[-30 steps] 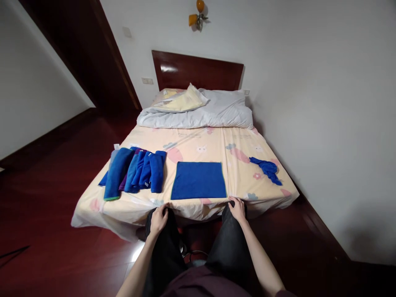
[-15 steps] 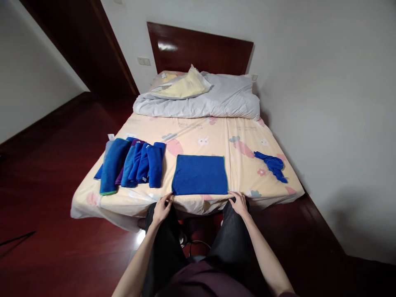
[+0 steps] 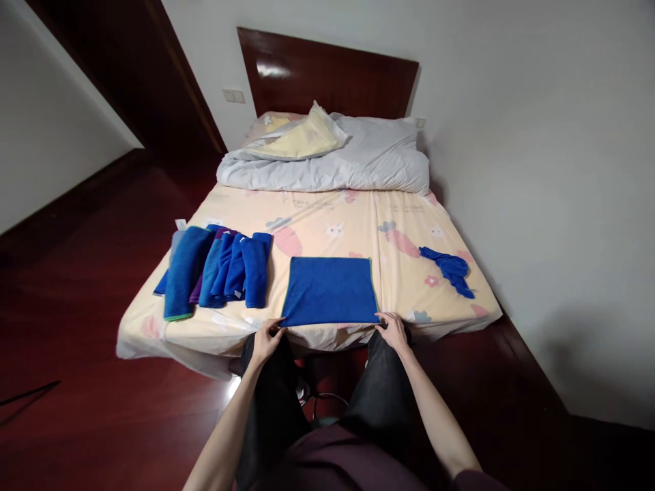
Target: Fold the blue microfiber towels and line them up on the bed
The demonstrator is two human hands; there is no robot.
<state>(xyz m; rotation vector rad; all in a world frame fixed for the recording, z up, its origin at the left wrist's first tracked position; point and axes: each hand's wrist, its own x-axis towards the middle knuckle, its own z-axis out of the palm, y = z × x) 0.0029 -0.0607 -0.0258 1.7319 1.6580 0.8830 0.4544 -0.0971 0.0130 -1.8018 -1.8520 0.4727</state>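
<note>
A blue towel (image 3: pixel 330 290) with green edging lies flat as a rectangle at the bed's front edge. My left hand (image 3: pixel 267 339) pinches its near left corner between thumb and fingers. At the near right corner, my right hand (image 3: pixel 393 330) grips the towel the same way. To the left lies a row of rolled or folded towels (image 3: pixel 220 269), mostly blue with some purple and grey among them. A crumpled blue cloth (image 3: pixel 450 269) rests on the right side of the bed.
The bed (image 3: pixel 327 211) wears a pale yellow sheet printed with carrots and rabbits. A white quilt (image 3: pixel 307 174) and a pillow (image 3: pixel 383 140) lie by the dark wooden headboard (image 3: pixel 332 75). A wall (image 3: pixel 552 170) stands on the right, and reddish floor (image 3: pixel 102 327) on the left.
Both hands have closed on the towel's near corners. The towel's near edge has come slightly toward me. The other towels have stayed put.
</note>
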